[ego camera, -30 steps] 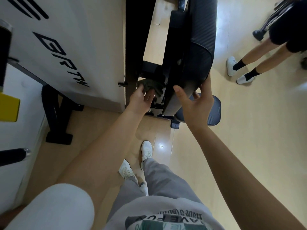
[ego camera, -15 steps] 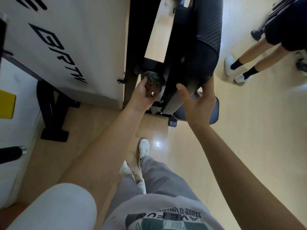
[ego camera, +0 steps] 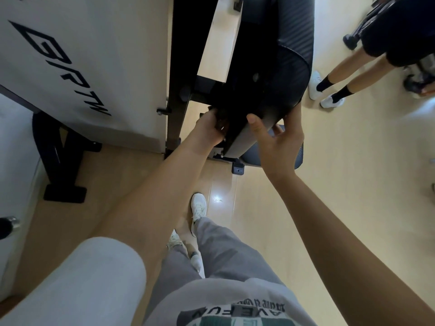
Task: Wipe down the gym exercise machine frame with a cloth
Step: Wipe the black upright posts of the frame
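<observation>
Head view looks down on the black back pad [ego camera: 290, 74] of the machine, and everything else is placed from it. Your left hand [ego camera: 208, 131] is just left of the pad's lower end, fingers curled tight round a dark cloth [ego camera: 220, 117]. The cloth is bunched in that grip and pushed against the black machine frame [ego camera: 180, 67] where its cross member meets the pad's mount. Only a small shadowed part of the cloth shows, so you cannot tell its colour or how it is folded.

Your right hand [ego camera: 279, 143] clasps the pad's lower end. The thumb lies across its near face and the fingers are spread and wrapped round its far right edge.

Below the pad, partly behind your right hand, sits the dark seat pad [ego camera: 299, 156]. Left of the pad, beyond the frame upright, stands a white panel [ego camera: 94, 67] with black lettering. Right of the pad, well apart, 2 legs [ego camera: 339, 71] of another person stand on the pale wood floor [ego camera: 353, 184] in black socks and white shoes. Your own white shoes [ego camera: 199, 209] are on the floor below the pad, near a bright glint
</observation>
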A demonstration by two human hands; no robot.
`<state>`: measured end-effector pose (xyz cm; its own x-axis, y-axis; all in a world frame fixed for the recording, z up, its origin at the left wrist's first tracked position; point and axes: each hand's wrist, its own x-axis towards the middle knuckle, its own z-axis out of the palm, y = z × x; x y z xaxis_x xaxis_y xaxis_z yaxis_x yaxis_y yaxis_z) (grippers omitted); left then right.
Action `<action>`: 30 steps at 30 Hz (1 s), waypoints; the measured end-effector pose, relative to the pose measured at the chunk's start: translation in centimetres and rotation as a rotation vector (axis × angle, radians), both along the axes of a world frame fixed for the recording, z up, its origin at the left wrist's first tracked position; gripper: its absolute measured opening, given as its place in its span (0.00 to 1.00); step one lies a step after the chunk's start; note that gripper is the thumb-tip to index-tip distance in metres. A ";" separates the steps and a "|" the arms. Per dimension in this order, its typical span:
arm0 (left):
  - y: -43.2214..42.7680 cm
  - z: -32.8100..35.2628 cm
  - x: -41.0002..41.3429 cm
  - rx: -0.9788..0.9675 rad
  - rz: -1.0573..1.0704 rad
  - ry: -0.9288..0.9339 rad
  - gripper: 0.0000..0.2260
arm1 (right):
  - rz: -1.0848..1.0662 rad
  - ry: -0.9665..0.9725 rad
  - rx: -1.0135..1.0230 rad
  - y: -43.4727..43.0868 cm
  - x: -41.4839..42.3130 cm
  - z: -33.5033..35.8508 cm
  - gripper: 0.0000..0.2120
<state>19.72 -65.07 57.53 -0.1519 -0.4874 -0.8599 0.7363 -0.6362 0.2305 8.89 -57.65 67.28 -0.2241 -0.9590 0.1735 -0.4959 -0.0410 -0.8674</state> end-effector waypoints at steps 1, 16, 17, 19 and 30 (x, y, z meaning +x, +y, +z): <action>0.2 0.4 0.3 -0.051 0.024 0.024 0.17 | 0.001 0.003 -0.003 0.0 0.1 0.0 0.39; 8.0 0.3 6.0 -0.255 -0.019 -0.112 0.12 | -0.321 -0.146 -0.016 4.1 3.8 -5.1 0.30; 8.6 0.0 6.5 -0.247 -0.011 -0.135 0.13 | -0.369 -0.209 0.064 5.3 4.8 -6.0 0.28; 9.4 -0.6 7.6 -0.236 0.032 -0.171 0.13 | -0.364 -0.294 0.285 6.8 6.1 -8.6 0.22; 8.1 -3.2 12.3 -0.260 -0.069 -0.387 0.10 | -0.228 -1.003 0.633 0.6 12.0 -14.8 0.19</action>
